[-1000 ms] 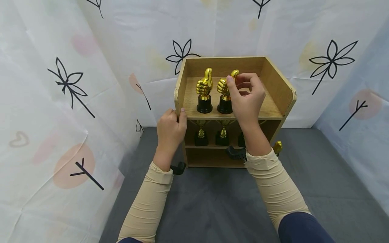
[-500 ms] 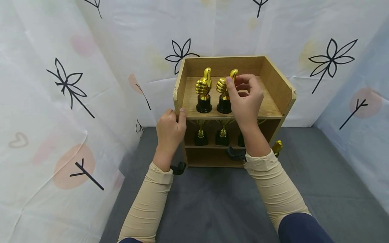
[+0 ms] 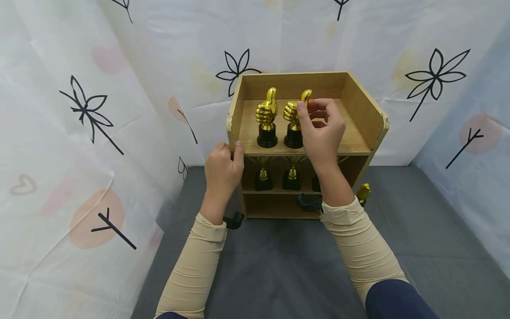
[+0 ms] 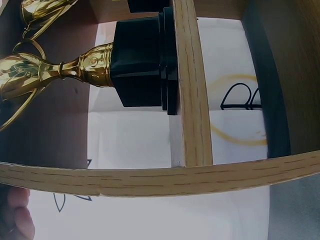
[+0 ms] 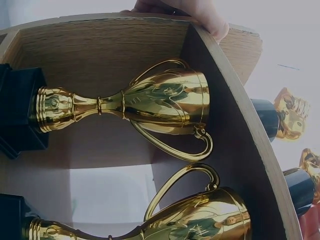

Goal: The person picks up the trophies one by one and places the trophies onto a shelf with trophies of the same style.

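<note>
Two gold thumbs-up trophies on black bases stand upright on the top level of a wooden shelf (image 3: 360,115). My right hand (image 3: 324,128) pinches the right-hand thumbs-up trophy (image 3: 292,135) at its gold upper part, partly covering it. The left-hand thumbs-up trophy (image 3: 267,117) stands beside it, untouched. With my left hand (image 3: 224,166) I grip the front edge of the shelf's left side panel. On the middle level stand gold trophy cups (image 5: 167,102) with two handles and black bases; my right wrist hides part of one in the head view.
Behind my right forearm, another gold-topped object (image 3: 364,193) stands on the grey cloth (image 3: 279,266), right of the shelf. A white patterned curtain (image 3: 159,66) hangs behind and to the left. The lowest shelf level (image 3: 271,208) opens toward me.
</note>
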{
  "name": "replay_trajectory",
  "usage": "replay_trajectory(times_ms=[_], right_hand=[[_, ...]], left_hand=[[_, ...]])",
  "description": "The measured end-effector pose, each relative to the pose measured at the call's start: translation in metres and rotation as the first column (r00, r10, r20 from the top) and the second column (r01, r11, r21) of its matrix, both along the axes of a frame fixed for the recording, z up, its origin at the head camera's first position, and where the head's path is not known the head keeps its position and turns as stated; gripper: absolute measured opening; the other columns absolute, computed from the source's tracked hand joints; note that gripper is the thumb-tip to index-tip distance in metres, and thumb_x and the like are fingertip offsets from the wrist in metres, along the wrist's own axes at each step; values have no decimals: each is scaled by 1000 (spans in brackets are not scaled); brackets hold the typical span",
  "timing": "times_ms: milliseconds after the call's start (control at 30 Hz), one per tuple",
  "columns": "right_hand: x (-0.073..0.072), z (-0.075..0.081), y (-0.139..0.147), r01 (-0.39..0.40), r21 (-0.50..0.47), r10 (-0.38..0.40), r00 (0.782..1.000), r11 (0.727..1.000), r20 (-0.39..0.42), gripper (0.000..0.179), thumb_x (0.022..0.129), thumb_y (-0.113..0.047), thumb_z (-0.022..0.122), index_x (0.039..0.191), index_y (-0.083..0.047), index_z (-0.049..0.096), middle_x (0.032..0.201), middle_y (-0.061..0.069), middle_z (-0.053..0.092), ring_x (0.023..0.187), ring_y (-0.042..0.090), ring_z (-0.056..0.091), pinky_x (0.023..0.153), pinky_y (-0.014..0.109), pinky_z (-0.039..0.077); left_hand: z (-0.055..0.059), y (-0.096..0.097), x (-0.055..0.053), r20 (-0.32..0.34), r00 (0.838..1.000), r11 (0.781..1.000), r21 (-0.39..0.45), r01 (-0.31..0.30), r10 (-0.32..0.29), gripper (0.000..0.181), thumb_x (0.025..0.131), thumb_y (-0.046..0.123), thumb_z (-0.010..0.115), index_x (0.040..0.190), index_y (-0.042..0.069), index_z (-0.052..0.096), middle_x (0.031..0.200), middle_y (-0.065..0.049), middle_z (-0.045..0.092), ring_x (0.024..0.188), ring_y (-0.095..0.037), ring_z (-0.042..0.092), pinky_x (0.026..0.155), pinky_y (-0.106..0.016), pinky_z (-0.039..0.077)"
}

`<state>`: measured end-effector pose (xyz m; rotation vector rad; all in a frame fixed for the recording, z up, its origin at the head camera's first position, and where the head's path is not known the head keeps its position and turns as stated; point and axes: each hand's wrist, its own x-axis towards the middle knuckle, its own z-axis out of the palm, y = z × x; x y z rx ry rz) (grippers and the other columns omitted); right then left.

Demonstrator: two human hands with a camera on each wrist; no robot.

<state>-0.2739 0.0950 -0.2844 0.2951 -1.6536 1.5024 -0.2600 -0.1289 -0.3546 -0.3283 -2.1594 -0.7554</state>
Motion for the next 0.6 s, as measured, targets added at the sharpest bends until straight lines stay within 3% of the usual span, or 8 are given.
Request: replay_trajectory(times_ms=[367, 600], right_hand=[[-3, -4, 1, 21, 35, -19, 998, 999, -68, 29, 98, -23, 76, 107, 4, 71, 98, -10, 67, 81, 11, 65, 66, 22, 53], [-2, -6, 1, 45, 46, -42, 997, 998, -66, 30, 98, -22, 76, 107, 6, 70, 100, 6, 70, 81, 8, 65, 67, 21, 54]], left_hand=[[-1, 0, -1, -1, 1000, 1000, 9, 1, 0, 60, 110, 30, 44, 53, 11, 48, 63, -10, 45, 48, -23, 36, 46, -36, 29], [-1, 0, -2, -8, 1000, 1000, 5, 1, -1, 61, 111, 31, 45, 53, 12, 45, 63, -10, 45, 48, -23, 36, 46, -36, 30]])
